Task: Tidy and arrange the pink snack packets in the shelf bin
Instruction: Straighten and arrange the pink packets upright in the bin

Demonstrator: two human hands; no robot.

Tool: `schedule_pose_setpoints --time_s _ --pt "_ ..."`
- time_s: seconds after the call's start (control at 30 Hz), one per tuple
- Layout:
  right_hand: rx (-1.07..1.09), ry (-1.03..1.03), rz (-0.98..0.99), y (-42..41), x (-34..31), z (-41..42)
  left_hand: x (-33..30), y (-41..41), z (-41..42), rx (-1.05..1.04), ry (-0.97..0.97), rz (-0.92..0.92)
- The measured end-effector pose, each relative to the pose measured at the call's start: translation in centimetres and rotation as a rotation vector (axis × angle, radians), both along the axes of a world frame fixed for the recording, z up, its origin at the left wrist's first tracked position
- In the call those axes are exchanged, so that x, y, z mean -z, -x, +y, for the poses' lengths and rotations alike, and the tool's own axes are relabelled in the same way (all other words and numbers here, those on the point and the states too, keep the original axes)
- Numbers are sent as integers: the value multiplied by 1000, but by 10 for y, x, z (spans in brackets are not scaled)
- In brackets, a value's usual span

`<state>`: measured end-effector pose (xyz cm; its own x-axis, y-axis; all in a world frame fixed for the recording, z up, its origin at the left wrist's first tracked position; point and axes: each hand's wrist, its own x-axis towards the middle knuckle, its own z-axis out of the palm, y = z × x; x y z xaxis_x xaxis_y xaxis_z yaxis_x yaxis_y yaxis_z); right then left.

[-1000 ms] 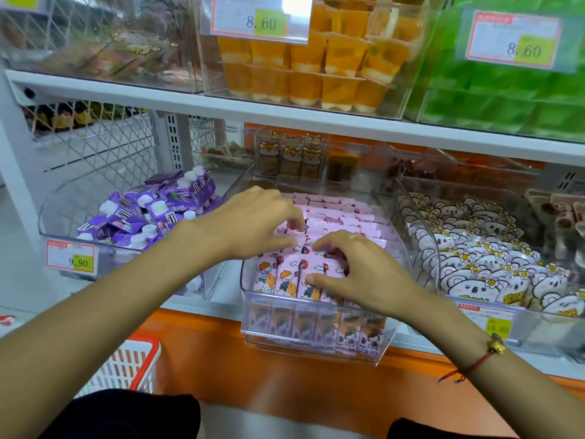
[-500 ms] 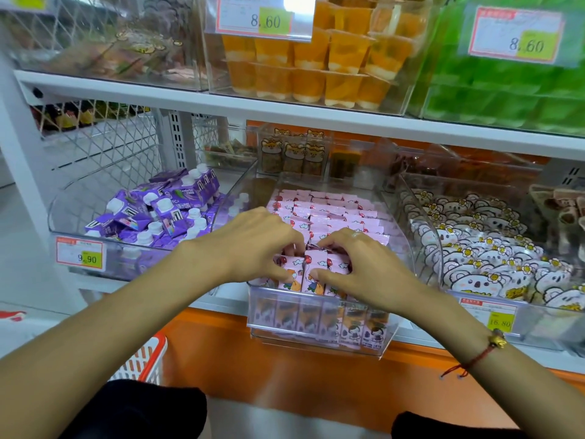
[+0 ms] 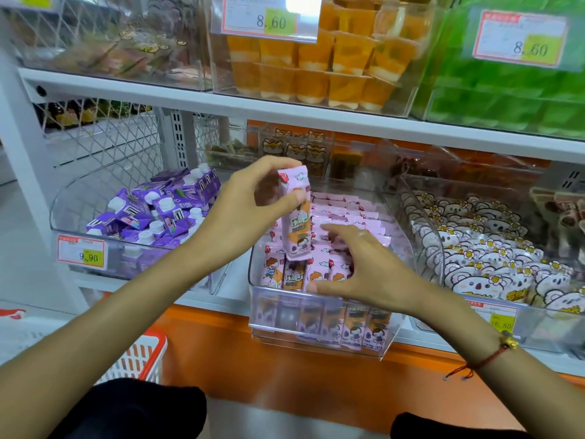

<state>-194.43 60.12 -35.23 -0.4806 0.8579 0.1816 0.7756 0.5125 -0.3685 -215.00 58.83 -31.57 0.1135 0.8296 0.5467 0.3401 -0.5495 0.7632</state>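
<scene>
A clear plastic shelf bin [image 3: 319,294] in the middle of the lower shelf holds several pink snack packets [image 3: 348,213], some standing in a front row, others lying flat behind. My left hand [image 3: 250,207] pinches one pink packet [image 3: 296,217] by its top and holds it upright above the front row. Over the right part of that row, my right hand [image 3: 364,264] is spread, thumb against the bin's front edge, fingers relaxed and touching the packets.
A bin of purple drink cartons [image 3: 158,210] sits to the left, a bin of white bear-faced packets [image 3: 493,255] to the right. Orange jelly cups [image 3: 332,64] and green packs fill the shelf above. A red and white basket [image 3: 139,356] stands at lower left.
My left hand has lifted one pink packet up out of the front row. The right hand has opened and shifted to the right over the packets.
</scene>
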Motion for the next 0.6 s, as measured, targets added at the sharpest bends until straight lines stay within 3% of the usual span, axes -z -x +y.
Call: schedule_pose_setpoints --time_s 0.1,0.27,0.43,0.6 --pt "-6 -18 215 9 -10 -7 3 -7 -1 -27 89 -202" --pt "-31 160 597 24 -18 -11 16 -16 -4 -5 240 -409" --pt "39 355 815 24 -13 -7 21 -22 -8 -48 226 -407" --pt "109 410 940 21 -12 -5 23 -24 -13 -21 171 -259"
